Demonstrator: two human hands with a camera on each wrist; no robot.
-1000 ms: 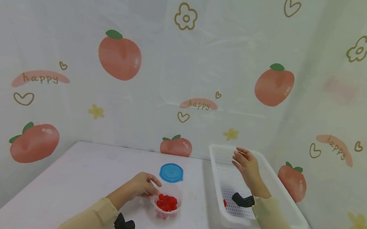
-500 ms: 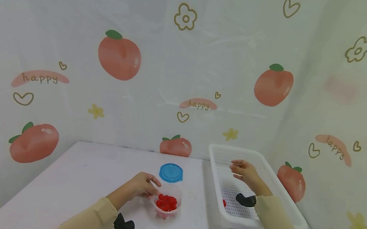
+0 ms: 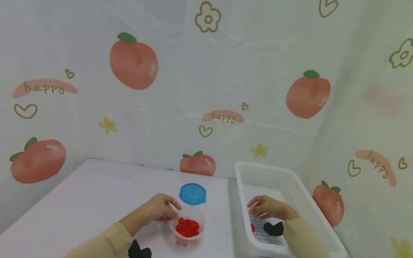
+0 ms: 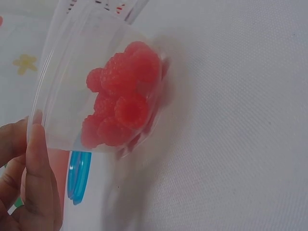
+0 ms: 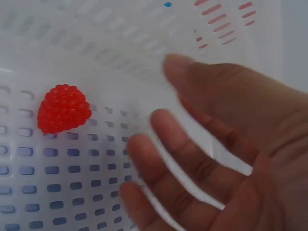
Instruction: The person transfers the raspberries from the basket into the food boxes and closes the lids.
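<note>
My left hand [image 3: 159, 208] pinches the rim of a clear plastic tub [image 4: 62, 91] between thumb and finger. Several red raspberries [image 4: 118, 96] lie heaped at the bottom of the tub, which stands upright on the table. Inside the white slotted basket [image 3: 244, 205], my right hand [image 3: 269, 208] hovers with its fingers spread and holds nothing. A single raspberry [image 5: 64, 109] rests on the basket floor near the wall, apart from the fingertips in the right wrist view.
Behind the tub lies a round blue lid [image 3: 192, 194] on the white table [image 3: 124, 181]. The basket's raised rim stands to the right of the tub. A white curtain [image 3: 174, 68] with printed fruit hangs at the back and right.
My right hand has come down and nearer within the basket, toward the single raspberry. The left hand and the tub have stayed in place.
</note>
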